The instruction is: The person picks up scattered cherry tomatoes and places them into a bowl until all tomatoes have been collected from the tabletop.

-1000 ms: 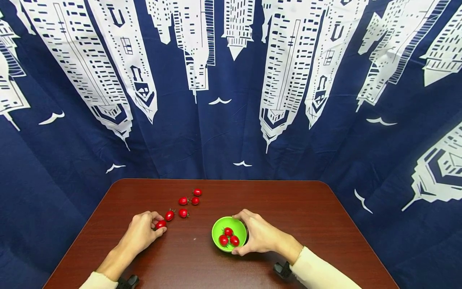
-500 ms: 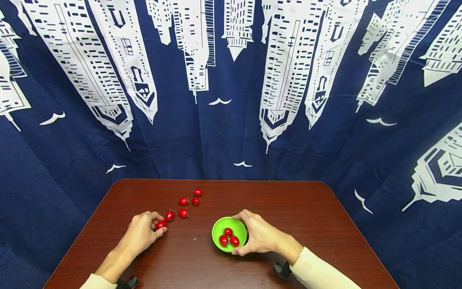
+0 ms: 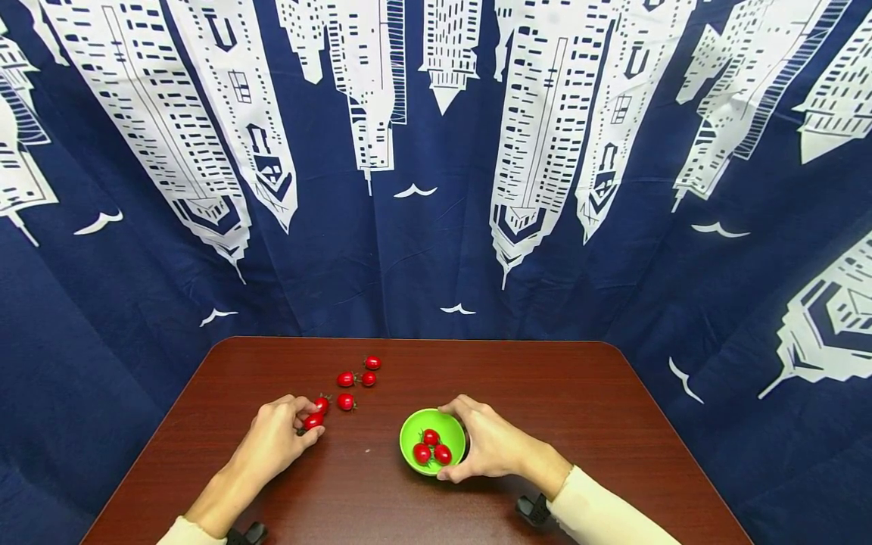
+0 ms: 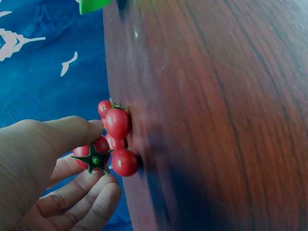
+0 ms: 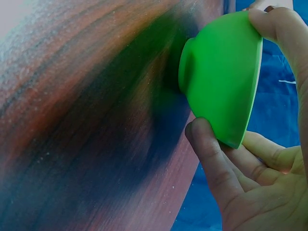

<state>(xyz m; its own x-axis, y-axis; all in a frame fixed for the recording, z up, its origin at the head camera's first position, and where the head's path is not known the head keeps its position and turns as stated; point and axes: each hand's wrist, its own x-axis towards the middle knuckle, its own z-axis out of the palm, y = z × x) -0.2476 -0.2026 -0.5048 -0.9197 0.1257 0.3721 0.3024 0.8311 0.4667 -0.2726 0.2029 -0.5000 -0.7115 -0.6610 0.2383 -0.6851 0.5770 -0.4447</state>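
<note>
One red tomato point(image 3: 313, 421) is pinched by the left-hand fingers point(image 4: 102, 202), while right-hand fingers point(image 5: 211, 156) grip the green bowl point(image 5: 221, 72).

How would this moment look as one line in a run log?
left hand: pinches a red tomato | right hand: grips green bowl | in bowl: three tomatoes | on table: five loose tomatoes

The left-wrist view's top edge cuts off the green bowl point(image 4: 92, 6); there, nearer cherry tomatoes point(image 4: 118, 123) partly hide farther tomatoes point(image 4: 103, 108). The right-wrist view hides the bowl's inside. The head view crops the surface point(image 3: 381, 492).
</note>
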